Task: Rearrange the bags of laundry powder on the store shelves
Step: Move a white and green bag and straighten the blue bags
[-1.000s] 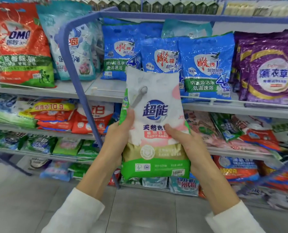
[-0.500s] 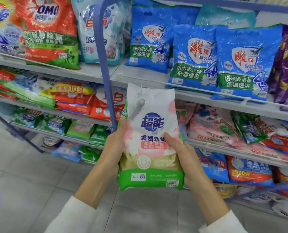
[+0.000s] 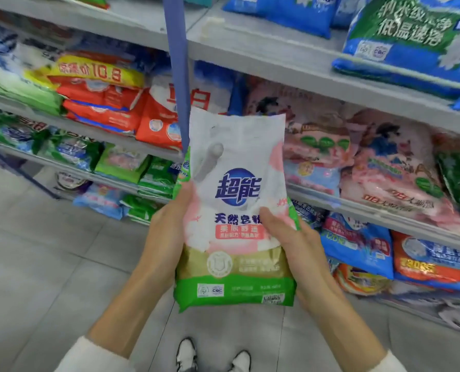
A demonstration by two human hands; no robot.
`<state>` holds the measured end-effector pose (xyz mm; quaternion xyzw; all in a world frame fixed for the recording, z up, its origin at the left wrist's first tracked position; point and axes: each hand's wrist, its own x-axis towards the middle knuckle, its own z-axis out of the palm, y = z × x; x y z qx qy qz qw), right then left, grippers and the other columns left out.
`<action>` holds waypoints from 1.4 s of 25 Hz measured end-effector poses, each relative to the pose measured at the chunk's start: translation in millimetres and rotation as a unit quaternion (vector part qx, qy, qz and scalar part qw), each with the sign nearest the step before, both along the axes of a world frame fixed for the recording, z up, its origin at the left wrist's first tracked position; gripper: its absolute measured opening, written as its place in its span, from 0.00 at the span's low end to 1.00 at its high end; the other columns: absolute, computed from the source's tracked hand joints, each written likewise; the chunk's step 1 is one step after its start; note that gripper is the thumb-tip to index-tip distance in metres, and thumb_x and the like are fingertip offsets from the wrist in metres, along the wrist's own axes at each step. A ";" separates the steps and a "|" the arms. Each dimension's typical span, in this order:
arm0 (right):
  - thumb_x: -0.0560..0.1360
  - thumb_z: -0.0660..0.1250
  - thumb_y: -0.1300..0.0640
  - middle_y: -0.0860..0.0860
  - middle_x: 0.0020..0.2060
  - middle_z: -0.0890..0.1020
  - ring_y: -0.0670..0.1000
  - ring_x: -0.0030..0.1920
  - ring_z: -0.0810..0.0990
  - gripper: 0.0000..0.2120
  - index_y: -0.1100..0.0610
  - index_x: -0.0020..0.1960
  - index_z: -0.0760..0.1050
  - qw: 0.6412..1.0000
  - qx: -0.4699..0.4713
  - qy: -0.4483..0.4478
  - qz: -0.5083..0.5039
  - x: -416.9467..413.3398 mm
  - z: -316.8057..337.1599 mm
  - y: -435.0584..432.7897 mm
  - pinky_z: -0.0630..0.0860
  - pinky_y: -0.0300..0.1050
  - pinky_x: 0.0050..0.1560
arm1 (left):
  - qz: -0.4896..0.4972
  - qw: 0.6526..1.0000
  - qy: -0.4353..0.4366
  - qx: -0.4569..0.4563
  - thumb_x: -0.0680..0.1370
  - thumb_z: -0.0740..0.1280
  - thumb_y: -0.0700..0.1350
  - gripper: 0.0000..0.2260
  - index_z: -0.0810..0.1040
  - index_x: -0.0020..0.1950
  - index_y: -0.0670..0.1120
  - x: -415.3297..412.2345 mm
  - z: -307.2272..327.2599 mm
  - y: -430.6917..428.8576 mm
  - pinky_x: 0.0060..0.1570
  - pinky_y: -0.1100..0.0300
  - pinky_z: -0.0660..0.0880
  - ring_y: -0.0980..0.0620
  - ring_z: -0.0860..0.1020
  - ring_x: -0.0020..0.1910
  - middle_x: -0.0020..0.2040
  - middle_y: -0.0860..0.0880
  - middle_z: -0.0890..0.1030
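Two hands hold one white-and-green bag of laundry powder (image 3: 237, 210) upright at the centre of the frame: the left hand (image 3: 167, 237) grips its left edge, the right hand (image 3: 290, 245) its right edge, before shelves (image 3: 290, 63) stacked with bags.

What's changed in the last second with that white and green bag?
The white and green bag has come down from the blue bags' level to the lower shelves; the view dipped, showing the shoes. The left hand and right hand grip its sides as before.
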<state>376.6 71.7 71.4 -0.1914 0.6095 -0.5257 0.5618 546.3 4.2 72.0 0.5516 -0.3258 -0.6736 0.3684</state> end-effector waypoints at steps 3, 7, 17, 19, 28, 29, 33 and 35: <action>0.76 0.72 0.54 0.55 0.48 0.88 0.58 0.48 0.88 0.13 0.55 0.59 0.82 1.000 -0.002 0.008 -0.010 -3.8 -26.9 -16.5 0.84 0.52 0.49 | 0.012 1.000 0.009 0.000 0.79 0.66 0.60 0.19 0.84 0.56 0.45 -4.4 -32.5 -18.7 0.54 0.45 0.81 0.43 0.86 0.49 0.49 0.44 0.87; 0.75 0.73 0.55 0.56 0.48 0.88 0.59 0.47 0.88 0.12 0.55 0.58 0.82 0.999 0.001 -0.002 -0.035 -15.2 -55.1 -30.0 0.84 0.55 0.50 | 0.000 0.999 0.054 0.004 0.77 0.69 0.57 0.16 0.87 0.53 0.48 -14.2 -68.8 -33.9 0.60 0.40 0.77 0.42 0.86 0.51 0.52 0.44 0.87; 0.73 0.73 0.54 0.56 0.47 0.88 0.58 0.46 0.88 0.12 0.55 0.56 0.84 0.993 -0.054 0.022 -0.101 -80.3 -73.7 -34.8 0.85 0.55 0.47 | -0.139 0.983 0.107 -0.049 0.61 0.79 0.49 0.17 0.87 0.49 0.50 -71.0 -111.5 -45.5 0.41 0.52 0.83 0.42 0.86 0.46 0.50 0.44 0.87; 0.73 0.74 0.54 0.56 0.46 0.88 0.58 0.45 0.88 0.11 0.55 0.55 0.84 0.992 -0.052 0.027 -0.111 -84.5 -80.6 -35.8 0.85 0.53 0.44 | -0.143 0.985 0.081 -0.053 0.60 0.81 0.47 0.18 0.86 0.49 0.53 -78.7 -115.6 -45.9 0.46 0.49 0.82 0.41 0.86 0.46 0.50 0.45 0.87; 0.68 0.75 0.54 0.55 0.44 0.88 0.56 0.41 0.88 0.12 0.55 0.51 0.85 0.997 -0.057 -0.004 -0.050 -41.7 -83.0 -69.7 0.83 0.50 0.34 | -0.053 0.996 0.037 -0.061 0.66 0.76 0.42 0.13 0.83 0.49 0.48 -39.4 -98.4 -48.9 0.33 0.57 0.82 0.45 0.87 0.38 0.44 0.46 0.88; 0.68 0.75 0.54 0.55 0.43 0.88 0.56 0.41 0.88 0.12 0.56 0.50 0.85 0.998 -0.057 -0.013 -0.032 -30.5 -83.8 -76.5 0.83 0.49 0.33 | -0.032 0.997 0.035 -0.060 0.67 0.76 0.42 0.12 0.82 0.49 0.48 -27.0 -97.3 -50.4 0.32 0.56 0.82 0.44 0.87 0.38 0.44 0.45 0.88; 0.67 0.76 0.53 0.55 0.43 0.88 0.56 0.41 0.88 0.16 0.57 0.53 0.84 0.996 -0.051 -0.027 0.065 21.2 -87.9 -107.3 0.84 0.48 0.34 | 0.066 0.996 0.000 -0.065 0.67 0.76 0.46 0.15 0.82 0.52 0.46 31.2 -100.1 -55.3 0.35 0.52 0.83 0.42 0.87 0.39 0.44 0.44 0.88; 0.67 0.76 0.54 0.55 0.43 0.88 0.55 0.41 0.88 0.16 0.57 0.54 0.84 0.993 -0.051 -0.021 0.107 46.0 -91.9 -120.2 0.84 0.46 0.34 | 0.111 0.992 -0.015 -0.062 0.68 0.76 0.47 0.13 0.82 0.51 0.46 57.7 -102.1 -55.0 0.34 0.53 0.83 0.42 0.87 0.38 0.43 0.44 0.88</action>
